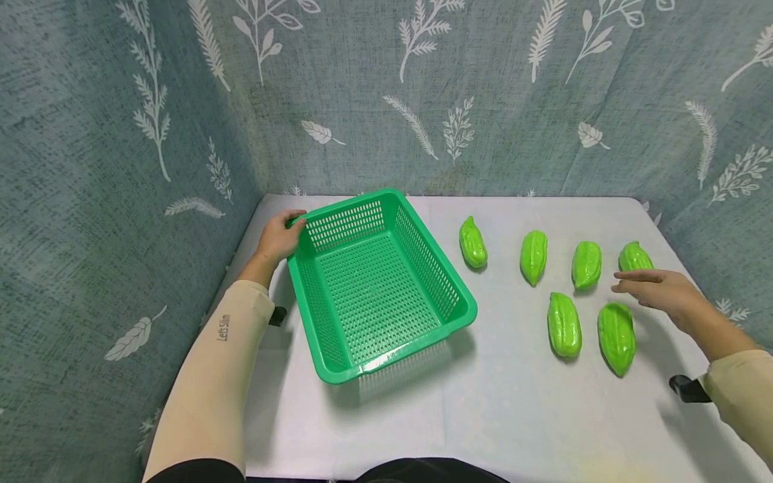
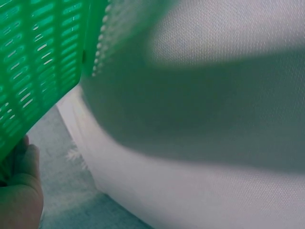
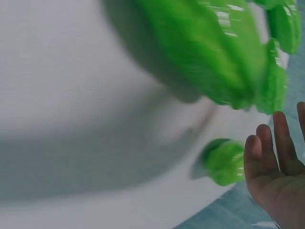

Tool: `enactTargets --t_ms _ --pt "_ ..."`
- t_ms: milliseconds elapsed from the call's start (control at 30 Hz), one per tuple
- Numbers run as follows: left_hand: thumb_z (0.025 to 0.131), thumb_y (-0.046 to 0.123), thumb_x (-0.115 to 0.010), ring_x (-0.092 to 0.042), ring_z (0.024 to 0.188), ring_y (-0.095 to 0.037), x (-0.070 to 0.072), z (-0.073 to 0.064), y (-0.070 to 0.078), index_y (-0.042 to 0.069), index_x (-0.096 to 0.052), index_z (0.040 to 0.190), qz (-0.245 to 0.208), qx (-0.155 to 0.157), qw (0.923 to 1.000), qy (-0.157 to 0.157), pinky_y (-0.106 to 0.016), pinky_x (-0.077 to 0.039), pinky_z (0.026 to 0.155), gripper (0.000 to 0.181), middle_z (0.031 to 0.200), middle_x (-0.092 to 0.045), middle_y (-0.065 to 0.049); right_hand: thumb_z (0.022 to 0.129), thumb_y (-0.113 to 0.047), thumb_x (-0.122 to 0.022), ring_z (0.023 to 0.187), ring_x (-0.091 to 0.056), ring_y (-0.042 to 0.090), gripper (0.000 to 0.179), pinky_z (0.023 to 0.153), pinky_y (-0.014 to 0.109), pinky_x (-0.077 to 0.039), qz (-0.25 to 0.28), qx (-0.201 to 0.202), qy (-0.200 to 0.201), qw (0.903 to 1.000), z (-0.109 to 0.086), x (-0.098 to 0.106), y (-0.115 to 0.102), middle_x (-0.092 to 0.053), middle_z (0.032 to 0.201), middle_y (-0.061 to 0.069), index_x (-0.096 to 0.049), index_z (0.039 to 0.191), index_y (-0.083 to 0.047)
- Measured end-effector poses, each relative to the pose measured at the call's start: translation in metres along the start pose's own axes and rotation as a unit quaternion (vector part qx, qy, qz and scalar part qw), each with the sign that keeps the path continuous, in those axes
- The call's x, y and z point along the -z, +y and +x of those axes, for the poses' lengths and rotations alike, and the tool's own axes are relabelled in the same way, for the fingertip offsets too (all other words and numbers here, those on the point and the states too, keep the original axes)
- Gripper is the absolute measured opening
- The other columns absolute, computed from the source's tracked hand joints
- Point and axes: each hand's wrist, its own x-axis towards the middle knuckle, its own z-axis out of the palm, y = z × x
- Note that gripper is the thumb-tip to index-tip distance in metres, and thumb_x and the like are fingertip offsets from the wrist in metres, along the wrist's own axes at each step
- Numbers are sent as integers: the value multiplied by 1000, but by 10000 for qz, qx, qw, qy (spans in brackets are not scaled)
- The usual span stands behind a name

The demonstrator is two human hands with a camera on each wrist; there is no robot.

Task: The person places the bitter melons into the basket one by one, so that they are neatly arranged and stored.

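Note:
My left hand [image 1: 281, 235] grips the far left corner of the rim of a green plastic basket [image 1: 464, 312]. Its slotted side [image 2: 40, 62] fills the upper left of the left wrist view. The basket looks raised and slightly tilted, with a shadow on the cloth under its near side; nothing lies in it. On the right, my right hand [image 1: 661, 293] hovers with straight fingers, holding nothing. Nearest to it are a glossy green ridged vegetable [image 1: 634, 256], partly hidden behind the fingers, and a larger, pointed one [image 1: 616, 339]. The right wrist view shows another such vegetable [image 3: 205, 47] close up.
More green ridged vegetables lie on the white-covered table [image 1: 507, 402]: one [image 1: 473, 243] just right of the basket, another [image 1: 534, 257], one [image 1: 586, 265] farther right, and one [image 1: 564, 325] nearer. Patterned grey-green fabric [image 1: 362, 100] hangs behind and at both sides.

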Motion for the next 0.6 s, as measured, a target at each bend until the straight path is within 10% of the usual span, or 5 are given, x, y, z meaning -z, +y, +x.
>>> enactTargets --t_ms 600 --pt "102 35 -41 -34 138 -36 6 -2 9 15 -41 144 746 -316 9961 -337 -54 -32 110 47 150 -38 -14 85 -66 -52 134 -34 42 83 109 61 -29 -328 447 177 9983 14 1 -124 -31 150 23 -36 146 -11"
